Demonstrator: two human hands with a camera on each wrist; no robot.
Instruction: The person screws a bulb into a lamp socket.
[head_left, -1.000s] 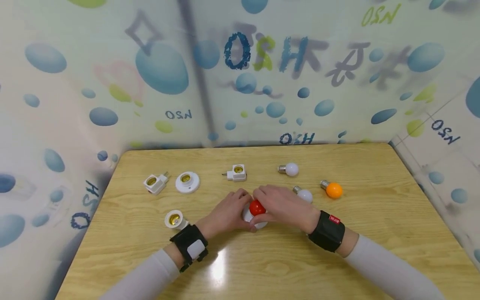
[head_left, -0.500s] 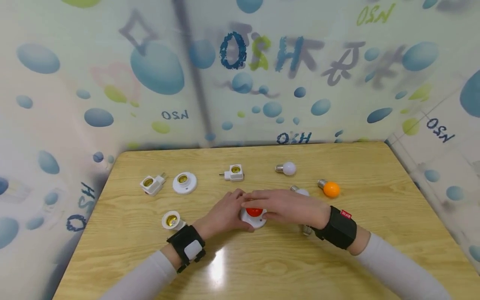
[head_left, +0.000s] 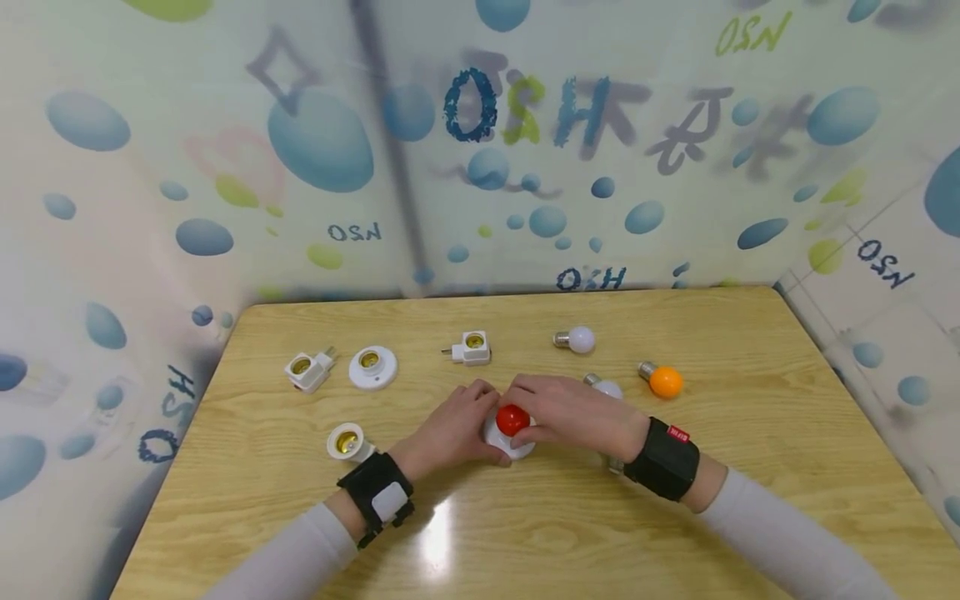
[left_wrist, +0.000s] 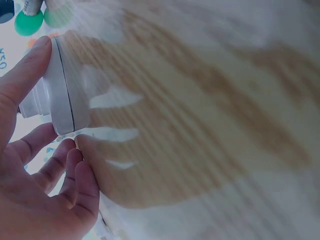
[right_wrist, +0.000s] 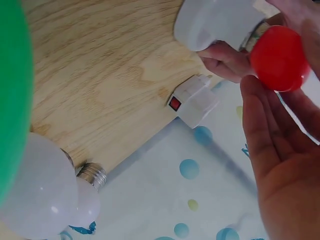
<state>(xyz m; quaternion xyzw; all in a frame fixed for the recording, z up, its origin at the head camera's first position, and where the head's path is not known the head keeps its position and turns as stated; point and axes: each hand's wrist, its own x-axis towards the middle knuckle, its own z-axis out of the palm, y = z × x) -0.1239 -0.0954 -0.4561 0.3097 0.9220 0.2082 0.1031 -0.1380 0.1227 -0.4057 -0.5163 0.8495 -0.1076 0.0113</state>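
Observation:
In the head view a red light bulb (head_left: 513,419) stands upright in a round white lamp holder (head_left: 521,451) near the middle of the table. My left hand (head_left: 453,425) grips the holder's rim; in the left wrist view the thumb is on one side of the white base (left_wrist: 62,95) and the fingertips on the other. With thumb and fingers, my right hand (head_left: 573,410) holds the red bulb from the right. The right wrist view shows the red globe (right_wrist: 280,59) between the thumb and fingers. The bulb's screw cap is mostly hidden.
Plug-in sockets (head_left: 311,369) (head_left: 472,348), a round holder (head_left: 372,367) and an angled white holder (head_left: 347,442) lie left and behind. White bulbs (head_left: 581,339) (head_left: 609,389) and an orange bulb (head_left: 666,382) lie right. A green bulb (right_wrist: 12,95) is close under my right wrist.
Half a second ago the right fingers stretched over the top of the red bulb; now they have drawn back and hold its sides. The left hand keeps its grip on the lamp holder.

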